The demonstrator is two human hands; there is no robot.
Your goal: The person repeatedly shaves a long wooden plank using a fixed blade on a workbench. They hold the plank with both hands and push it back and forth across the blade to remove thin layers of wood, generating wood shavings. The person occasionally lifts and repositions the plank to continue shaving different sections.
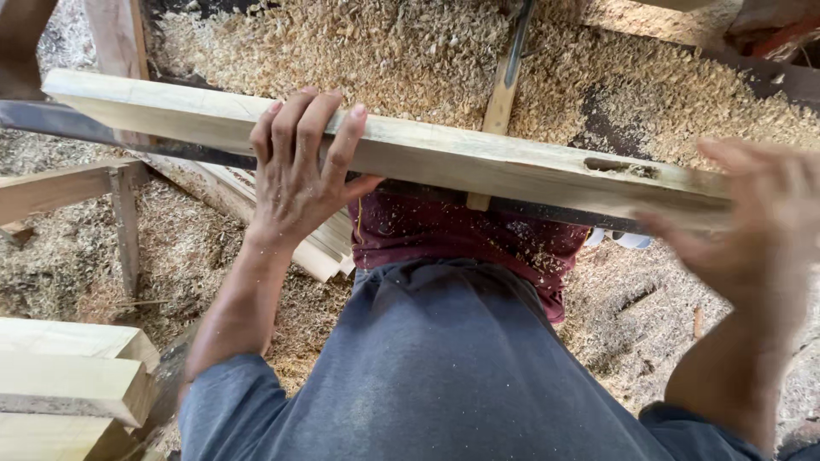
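Sawdust is covering the floor from nine o'clock round to three o'clock, heaped thickest at twelve. Across the middle of your view, a long pale plank is running from ten o'clock down to three o'clock, held on edge above your lap, with a dark knot hole toward its right end. Stacked cut boards are lying at eight o'clock, and a wooden frame is standing at nine. Your left hand is holding the plank near its middle, grip clamped on it with fingers over the top edge. Your right hand, blurred at three o'clock, is meeting the plank's right end; its grip I cannot tell.
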